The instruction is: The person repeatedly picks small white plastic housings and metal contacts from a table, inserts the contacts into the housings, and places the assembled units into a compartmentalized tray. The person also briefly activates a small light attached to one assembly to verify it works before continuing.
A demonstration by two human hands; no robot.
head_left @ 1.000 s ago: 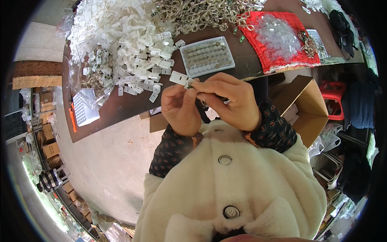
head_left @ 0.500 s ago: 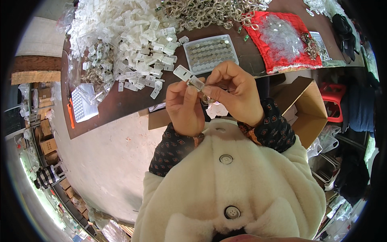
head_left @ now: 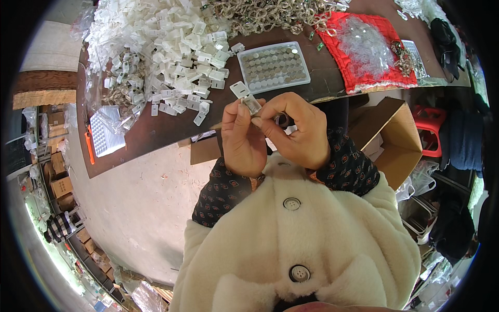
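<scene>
Between my hands is a small white plastic battery case (head_left: 251, 105), its lid part (head_left: 239, 89) folded out towards the table. My left hand (head_left: 241, 143) is closed, with thumb and fingers pinching the case from the left. The thumb and forefinger of my right hand (head_left: 297, 127) are pinched together at the case's near right end; what lies between those fingertips is mostly hidden. Just beyond my hands, a clear shallow tray (head_left: 241, 66) holds rows of silvery button cells (head_left: 274, 66). A large heap of similar white cases (head_left: 176, 57) covers the table's left side.
Coiled thin wires (head_left: 265, 15) are piled at the back. A red cloth (head_left: 345, 67) carries clear plastic pieces (head_left: 366, 49). At left lie a ridged white tray (head_left: 107, 132) and an orange-handled tool (head_left: 89, 145). An open cardboard box (head_left: 400, 140) and red stool (head_left: 429, 130) stand right.
My left hand has shifted slightly right and the case has tilted to a steeper angle. My right fingers have moved down to its near end. The wire loop below my hands no longer shows.
</scene>
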